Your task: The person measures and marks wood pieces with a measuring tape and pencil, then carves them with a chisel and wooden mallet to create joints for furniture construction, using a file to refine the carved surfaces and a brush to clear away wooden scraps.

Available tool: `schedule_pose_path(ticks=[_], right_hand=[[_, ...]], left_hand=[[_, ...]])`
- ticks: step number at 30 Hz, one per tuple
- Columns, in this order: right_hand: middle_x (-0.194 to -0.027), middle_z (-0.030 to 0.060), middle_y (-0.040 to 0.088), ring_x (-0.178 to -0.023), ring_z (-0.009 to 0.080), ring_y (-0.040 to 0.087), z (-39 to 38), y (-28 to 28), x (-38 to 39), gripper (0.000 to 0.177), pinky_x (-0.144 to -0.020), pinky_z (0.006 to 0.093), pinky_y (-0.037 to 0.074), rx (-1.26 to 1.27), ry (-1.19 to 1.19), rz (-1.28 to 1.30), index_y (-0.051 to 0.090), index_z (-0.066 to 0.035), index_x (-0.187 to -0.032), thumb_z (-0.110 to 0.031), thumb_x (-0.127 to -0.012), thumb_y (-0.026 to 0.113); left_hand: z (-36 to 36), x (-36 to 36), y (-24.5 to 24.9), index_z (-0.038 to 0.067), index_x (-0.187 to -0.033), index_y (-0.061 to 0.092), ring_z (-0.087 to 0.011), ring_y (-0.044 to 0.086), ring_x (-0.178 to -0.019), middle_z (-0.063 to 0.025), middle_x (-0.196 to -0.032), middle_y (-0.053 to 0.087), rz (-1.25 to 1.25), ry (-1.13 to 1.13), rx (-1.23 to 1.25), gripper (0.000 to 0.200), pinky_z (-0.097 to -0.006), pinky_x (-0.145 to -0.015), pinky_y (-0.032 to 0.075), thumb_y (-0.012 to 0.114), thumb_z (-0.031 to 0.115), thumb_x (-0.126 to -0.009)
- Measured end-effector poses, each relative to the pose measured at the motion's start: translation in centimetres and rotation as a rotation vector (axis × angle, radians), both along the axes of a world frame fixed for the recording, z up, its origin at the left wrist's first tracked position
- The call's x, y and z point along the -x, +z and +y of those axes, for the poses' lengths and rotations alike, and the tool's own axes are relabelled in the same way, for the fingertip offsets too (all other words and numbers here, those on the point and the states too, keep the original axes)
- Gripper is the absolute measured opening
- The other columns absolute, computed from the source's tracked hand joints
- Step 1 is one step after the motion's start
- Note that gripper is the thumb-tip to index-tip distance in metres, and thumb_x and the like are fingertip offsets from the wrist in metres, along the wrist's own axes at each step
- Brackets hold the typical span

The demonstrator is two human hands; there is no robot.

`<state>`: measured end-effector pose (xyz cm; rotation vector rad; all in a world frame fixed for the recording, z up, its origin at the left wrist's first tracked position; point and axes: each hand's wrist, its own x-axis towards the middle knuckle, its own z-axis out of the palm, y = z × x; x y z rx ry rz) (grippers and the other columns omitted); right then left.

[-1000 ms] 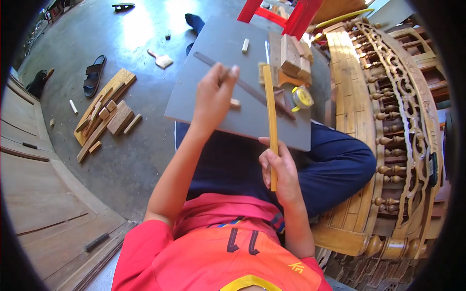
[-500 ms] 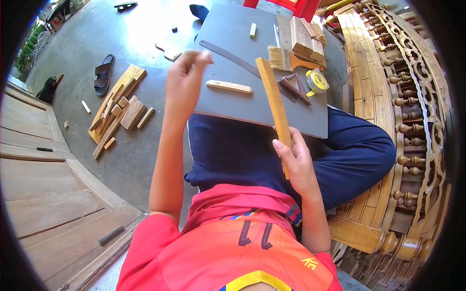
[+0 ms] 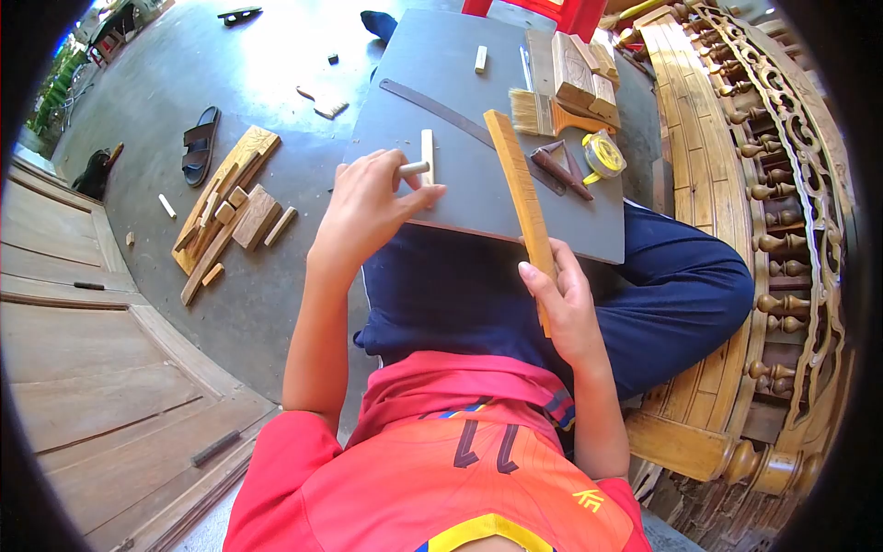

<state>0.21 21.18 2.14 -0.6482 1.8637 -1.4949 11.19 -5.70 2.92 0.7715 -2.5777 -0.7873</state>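
Observation:
My left hand (image 3: 363, 202) is over the near left part of the grey board (image 3: 432, 46), its fingers closed around a short round peg (image 3: 415, 169). The peg meets a pale wooden strip (image 3: 428, 147), now upright in view, forming a sideways T with it. In my right hand (image 3: 563, 299), the lower end of a long flat yellowish wooden strip (image 3: 517, 184) is gripped between thumb and fingers. Dark lines cross this strip, and its upper end tilts left over the board. A thin saw blade (image 3: 437, 112) lies behind it on the board.
The board's right side holds a wide paintbrush (image 3: 533, 112), a yellow tape measure (image 3: 602, 156), a brown angular tool (image 3: 561, 173) and wood blocks (image 3: 572, 74). Wood offcuts (image 3: 258, 216) and a sandal (image 3: 200, 147) lie on the floor at left. A wooden bench (image 3: 694, 184) stands at right.
My left hand has come down and right, and the pale wooden strip that lay flat on the board is now turned upright at my fingers. My right hand stays nearly still.

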Motion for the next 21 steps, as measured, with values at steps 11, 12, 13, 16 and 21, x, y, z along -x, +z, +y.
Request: schedule_pose_path(ticks=[11,12,13,16,21], right_hand=[[-0.109,0.0005,0.058,-0.098,0.0073,0.050,0.24,-0.19,0.07,0.043,-0.088,0.0237,0.044,0.046,-0.008,-0.097,0.057,0.000,-0.136,-0.031,-0.108,0.070],[-0.110,0.0004,0.058,-0.098,0.0073,0.050,0.25,-0.28,0.06,0.044,-0.088,0.0236,0.044,0.054,-0.007,-0.103,0.058,0.001,-0.136,-0.031,-0.108,0.070],[-0.110,0.0005,0.058,-0.098,0.0073,0.050,0.27,-0.22,0.02,0.044,-0.089,0.0238,0.044,0.038,-0.007,-0.098,0.058,0.001,-0.136,-0.031,-0.108,0.070],[-0.110,0.0001,0.057,-0.098,0.0068,0.050,0.24,-0.07,-0.11,0.045,-0.088,0.0236,0.044,0.010,-0.004,-0.096,0.058,0.000,-0.136,-0.032,-0.108,0.070],[-0.105,-0.0023,0.056,-0.093,0.0043,0.047,0.39,0.00,-0.07,0.046,-0.082,0.0215,0.042,0.028,0.023,-0.175,0.058,0.000,-0.138,-0.032,-0.108,0.071]], left_hand=[[-0.22,0.16,-0.21,0.010,-0.123,0.078,-0.0267,0.065,-0.091,-0.0115,-0.091,0.068,0.008,-0.276,0.013,0.039,-0.0422,-0.095,0.046,0.075,0.012,-0.084],[-0.33,0.08,-0.14,0.010,-0.122,0.078,-0.0270,0.065,-0.092,-0.0118,-0.091,0.068,0.012,-0.272,0.040,0.037,-0.0421,-0.094,0.046,0.076,0.013,-0.085],[-0.42,0.01,-0.04,0.010,-0.121,0.078,-0.0273,0.065,-0.093,-0.0121,-0.091,0.068,0.016,-0.269,0.066,0.036,-0.0419,-0.093,0.046,0.076,0.014,-0.085],[-0.31,0.14,0.26,0.009,-0.118,0.078,-0.0284,0.065,-0.093,-0.0128,-0.092,0.069,0.016,-0.265,0.091,0.032,-0.0417,-0.093,0.046,0.077,0.017,-0.087],[-0.08,0.59,0.05,0.009,-0.113,0.079,-0.0311,0.066,-0.094,-0.0142,-0.095,0.072,0.013,-0.239,0.061,0.026,-0.0427,-0.094,0.046,0.079,0.022,-0.090]])
